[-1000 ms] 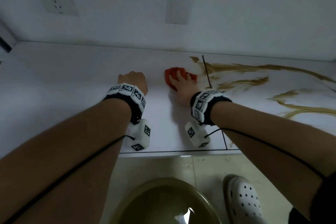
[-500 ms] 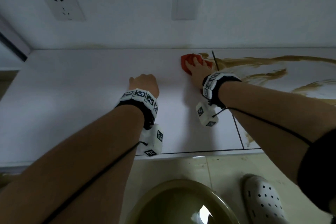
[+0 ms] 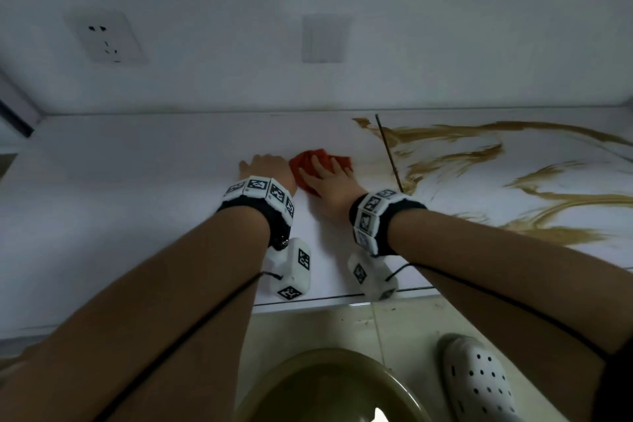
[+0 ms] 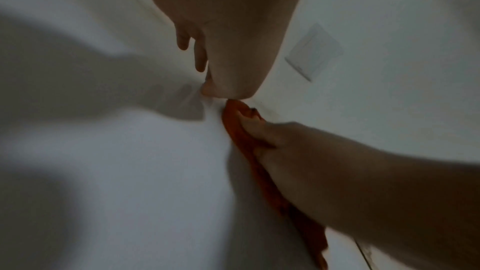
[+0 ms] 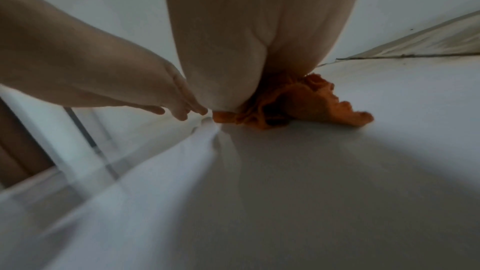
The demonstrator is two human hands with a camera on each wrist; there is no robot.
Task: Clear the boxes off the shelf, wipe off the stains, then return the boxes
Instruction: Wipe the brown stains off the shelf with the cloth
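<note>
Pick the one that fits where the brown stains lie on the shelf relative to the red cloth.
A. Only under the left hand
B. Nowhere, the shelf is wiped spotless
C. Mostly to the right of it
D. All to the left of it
C: in the head view the brown stains spread to the right of the red cloth, which the right hand presses flat on the shelf.

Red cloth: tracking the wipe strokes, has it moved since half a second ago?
Yes. The red cloth under the right hand slid left, away from the dark seam, toward the shelf's front.
</note>
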